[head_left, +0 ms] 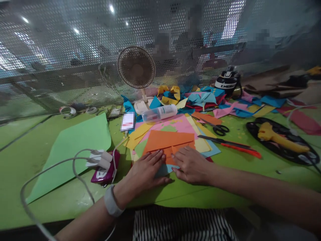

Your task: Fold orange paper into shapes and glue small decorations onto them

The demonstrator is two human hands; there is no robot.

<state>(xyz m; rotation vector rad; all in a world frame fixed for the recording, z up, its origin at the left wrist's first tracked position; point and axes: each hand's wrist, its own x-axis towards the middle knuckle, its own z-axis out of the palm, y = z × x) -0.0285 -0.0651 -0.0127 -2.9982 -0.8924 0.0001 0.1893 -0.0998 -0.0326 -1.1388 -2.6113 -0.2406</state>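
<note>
A folded sheet of orange paper point(168, 139) lies before me on a stack of coloured sheets, with a crease running across it. My left hand point(147, 169) rests on its lower left part, palm down and fingers stretched out. On the lower right part, my right hand point(192, 165) has its fingers bent inward and pressed onto the orange paper near the fold; its thumb is at the near edge. Light blue paper point(164, 170) shows between the two hands. What lies under the palms is hidden.
Right of the stack are black scissors point(220, 130), a red-handled cutting tool point(240, 149) and a yellow glue gun point(281, 137) on a black tray. Left are a green sheet point(82, 140), chargers with cables point(100, 159) and a purple pouch point(106, 174). A fan point(136, 67), bottle point(160, 112) and paper scraps point(203, 98) stand behind.
</note>
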